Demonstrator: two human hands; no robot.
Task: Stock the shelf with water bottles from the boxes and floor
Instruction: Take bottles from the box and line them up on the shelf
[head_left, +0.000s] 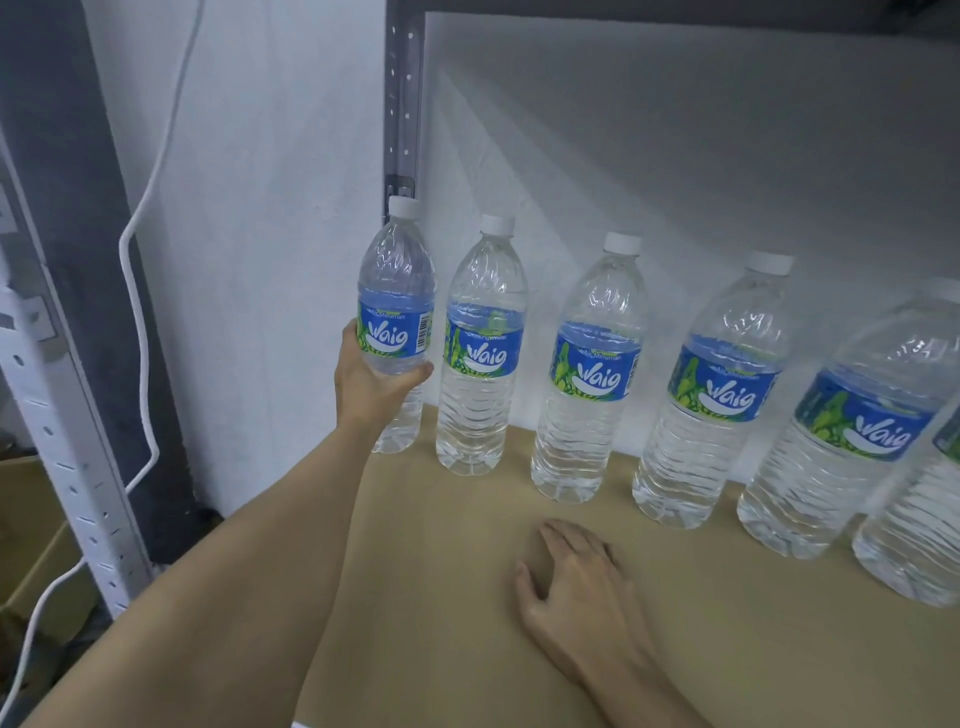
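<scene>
My left hand (371, 382) is wrapped around a clear water bottle (397, 291) with a blue label and white cap, standing upright at the far left end of a row on the tan shelf board (452, 597). To its right stand several more identical bottles in a line along the back wall, the nearest one (480, 353) close beside the held bottle. One more bottle (914, 525) stands nearer the front at the right edge. My right hand (576, 587) rests flat on the shelf board, fingers spread, holding nothing.
A grey metal upright (400, 98) stands behind the held bottle. A white perforated shelf post (67, 441) runs down the left side, with a white cable (140, 291) hanging beside it. Cardboard boxes (31, 525) lie low at the left.
</scene>
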